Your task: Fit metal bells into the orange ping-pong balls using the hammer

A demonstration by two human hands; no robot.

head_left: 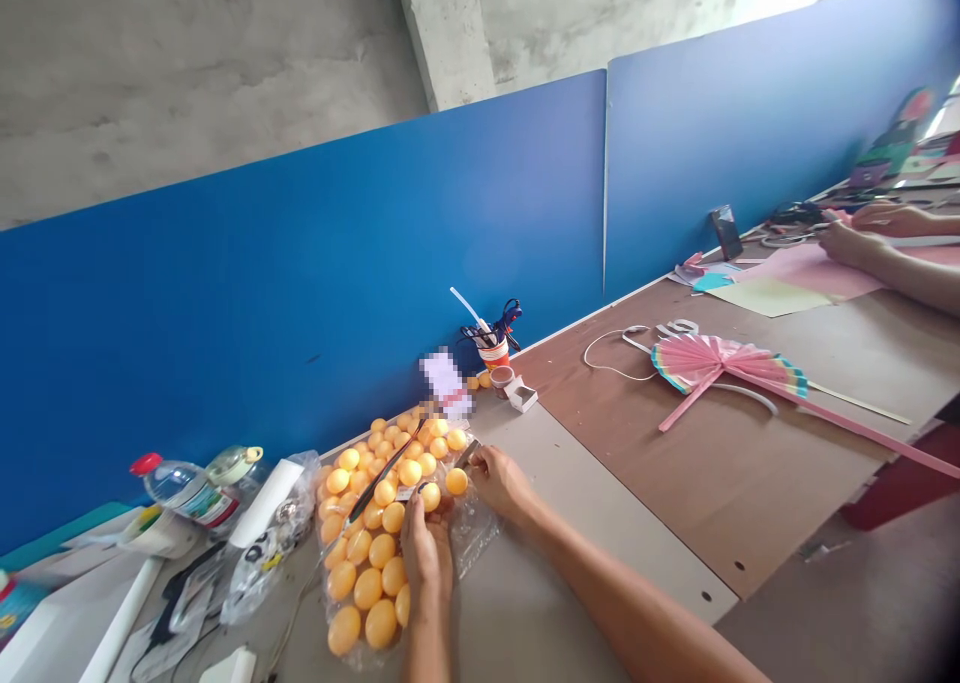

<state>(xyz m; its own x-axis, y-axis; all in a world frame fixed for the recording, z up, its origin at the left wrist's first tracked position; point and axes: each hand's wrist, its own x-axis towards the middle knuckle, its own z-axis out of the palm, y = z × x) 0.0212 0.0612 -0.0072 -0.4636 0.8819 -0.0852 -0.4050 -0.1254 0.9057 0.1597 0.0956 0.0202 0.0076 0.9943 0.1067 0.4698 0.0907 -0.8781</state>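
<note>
Many orange balls [368, 588] lie in a clear plastic bag on the grey table. At the bag's right side, my left hand [427, 543] is closed round one orange ball [430, 496], which shows above its fingers. My right hand [499, 478] is just to the right, its fingers pinched on a small dark flat piece [468, 453]. Another orange ball [456, 481] sits between the two hands. A long black tool [365, 496] lies across the balls.
A cup of tools [494, 351] and a small white box [521, 395] stand by the blue partition [300, 313]. Bottles [191, 493] are at left. A pink paper fan [697, 363] lies right; beyond it are another person's hands [855, 243].
</note>
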